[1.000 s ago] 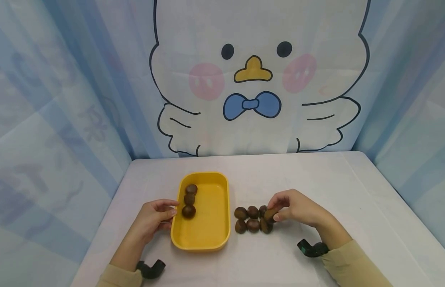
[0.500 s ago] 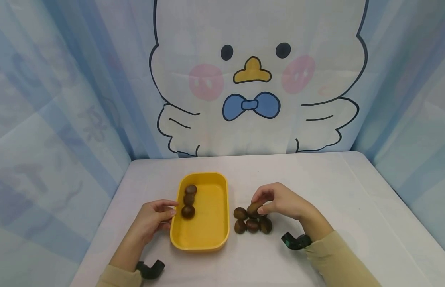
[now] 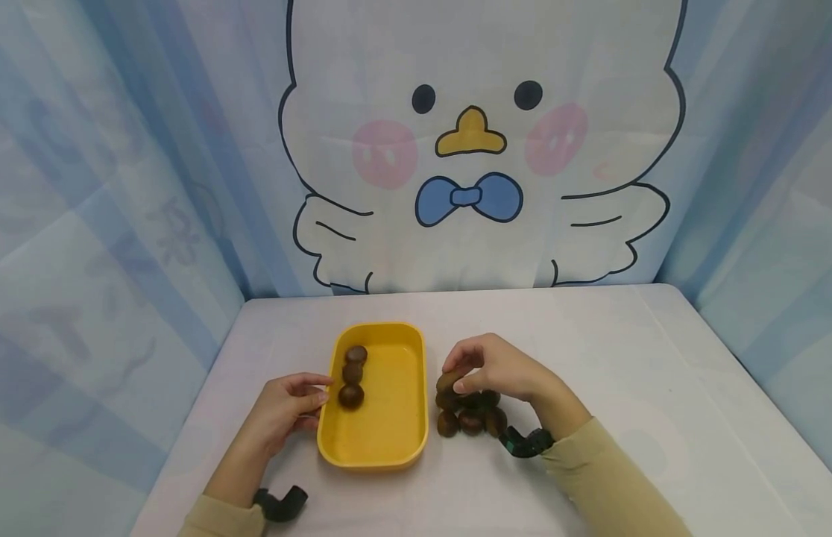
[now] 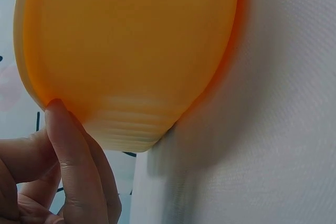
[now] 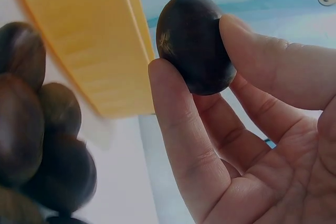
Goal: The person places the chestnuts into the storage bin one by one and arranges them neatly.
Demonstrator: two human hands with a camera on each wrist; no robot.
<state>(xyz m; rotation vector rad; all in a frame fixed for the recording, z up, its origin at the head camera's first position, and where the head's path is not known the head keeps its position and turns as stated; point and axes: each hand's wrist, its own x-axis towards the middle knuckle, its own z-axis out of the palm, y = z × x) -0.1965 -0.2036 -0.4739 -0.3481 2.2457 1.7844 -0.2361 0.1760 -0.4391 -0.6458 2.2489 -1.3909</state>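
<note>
A yellow tray [image 3: 392, 395] stands left of centre, with three brown chestnuts [image 3: 352, 395] in a line along its left side. My left hand [image 3: 288, 406] touches the tray's left wall; in the left wrist view its fingertips [image 4: 56, 111] lie against the outer wall near the rim. My right hand [image 3: 503, 369] pinches a dark chestnut [image 5: 194, 45] between thumb and fingers, above the loose chestnuts [image 3: 471, 422] just right of the tray. Part of the loose group is hidden under this hand and chestnut in the head view.
The items are on a table [image 3: 590, 328] with a white cloth. Behind it hangs a curtain [image 3: 470, 253] printed with a cartoon bird, and more curtains flank both sides. A black wrist camera [image 3: 282, 504] is on the left wrist, another [image 3: 525, 442] on the right.
My right hand has moved left with the chestnut, over the loose group toward the tray's right edge. The left hand and the tray stay almost where they were.
</note>
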